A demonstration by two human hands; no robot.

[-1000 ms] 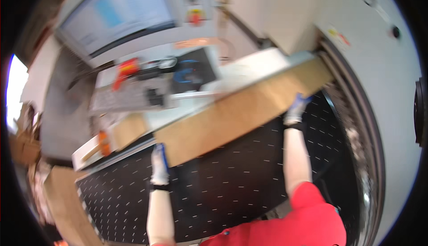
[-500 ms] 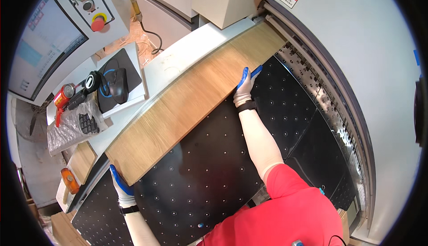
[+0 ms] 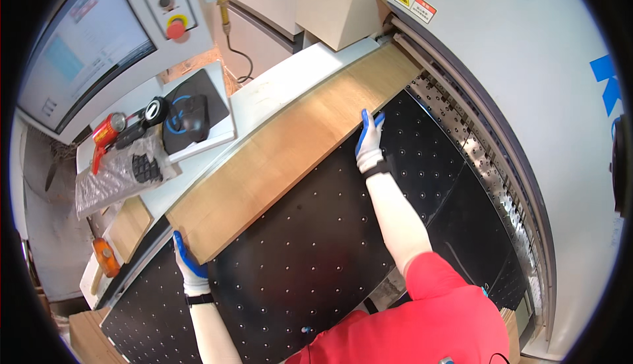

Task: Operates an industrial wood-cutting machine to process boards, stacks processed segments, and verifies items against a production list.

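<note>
A long wood-grain board point(image 3: 290, 156) lies slantwise across the black, dotted machine table point(image 3: 300, 245), its far right end at the machine's roller-edged opening point(image 3: 422, 51). Against the board's near left end rests my left hand point(image 3: 190, 262), in a white glove with blue palm and fingers stretched along the edge. My right hand point(image 3: 369, 141), gloved alike, touches the long near edge toward the far end, thumb and fingers spread. Neither hand is wrapped round the board.
Left of the board, a white shelf holds a black mouse point(image 3: 194, 119), a red can point(image 3: 109, 128), a scanner-like black device point(image 3: 155, 111) and a plastic-wrapped keyboard point(image 3: 146, 167). An orange-headed mallet point(image 3: 105, 258) lies nearer. A control panel with a red stop button point(image 3: 176, 29) stands behind.
The view has shifted, so the screen and shelf appear farther right. Both hands stay at the board's edges; the right hand's fingers point more straight ahead.
</note>
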